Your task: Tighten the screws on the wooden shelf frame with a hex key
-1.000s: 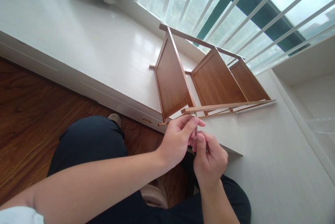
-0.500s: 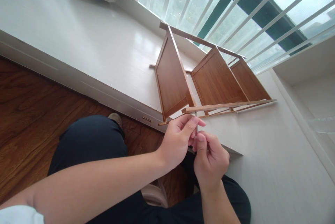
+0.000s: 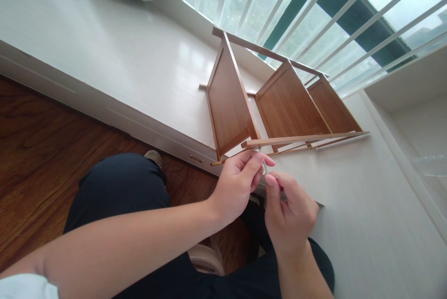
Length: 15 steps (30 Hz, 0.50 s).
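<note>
Tool: a thin metal tool [image 3: 264, 165], hard to identify, stands upright just under the near rail of the rack, between both hands.
Left hand: the left hand [image 3: 237, 185] reaches from the near left, thumb and forefinger pinched on the tool's upper end, beside the rail.
Right hand: the right hand [image 3: 288, 210] comes up from the near right, fingers curled and clasping the tool's lower part.
Rack: a wooden shelf rack [image 3: 275, 108] lies on its side on the white window ledge [image 3: 132, 57]; three brown panels stand between thin rails, holding nothing.
Surroundings: dark trousers [image 3: 118, 192] over a wood floor [image 3: 38, 150]; a railed window [image 3: 314, 5] far behind.
Writing: none legible.
</note>
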{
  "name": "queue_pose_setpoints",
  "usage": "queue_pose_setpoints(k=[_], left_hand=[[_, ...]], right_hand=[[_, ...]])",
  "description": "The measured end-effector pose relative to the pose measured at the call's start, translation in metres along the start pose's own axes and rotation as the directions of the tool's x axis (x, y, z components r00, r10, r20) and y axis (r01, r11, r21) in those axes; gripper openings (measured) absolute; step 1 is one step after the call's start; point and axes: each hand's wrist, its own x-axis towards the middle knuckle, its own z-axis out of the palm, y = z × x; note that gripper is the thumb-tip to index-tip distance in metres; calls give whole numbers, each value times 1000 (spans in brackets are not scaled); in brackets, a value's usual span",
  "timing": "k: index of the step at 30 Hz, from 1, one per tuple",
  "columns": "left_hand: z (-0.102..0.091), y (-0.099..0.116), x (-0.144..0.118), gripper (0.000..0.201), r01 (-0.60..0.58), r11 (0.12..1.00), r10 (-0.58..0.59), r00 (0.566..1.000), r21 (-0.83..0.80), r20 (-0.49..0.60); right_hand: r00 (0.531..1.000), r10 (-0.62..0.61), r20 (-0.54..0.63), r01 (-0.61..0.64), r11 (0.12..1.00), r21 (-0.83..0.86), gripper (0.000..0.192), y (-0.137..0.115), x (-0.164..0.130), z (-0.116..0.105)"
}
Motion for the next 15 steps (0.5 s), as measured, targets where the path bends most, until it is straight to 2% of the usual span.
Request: queue_pose_setpoints(k=[5, 15], left_hand=[[1, 1, 1, 32, -1, 1000, 1, 1000, 15, -8], [-1, 0, 2, 33, 3, 1000, -3, 1000, -20, 18]], right_hand=[[999, -6, -48, 4, 999, -50, 7, 6, -3, 2], [997, -20, -77, 22, 999, 33, 9, 9, -7, 9]])
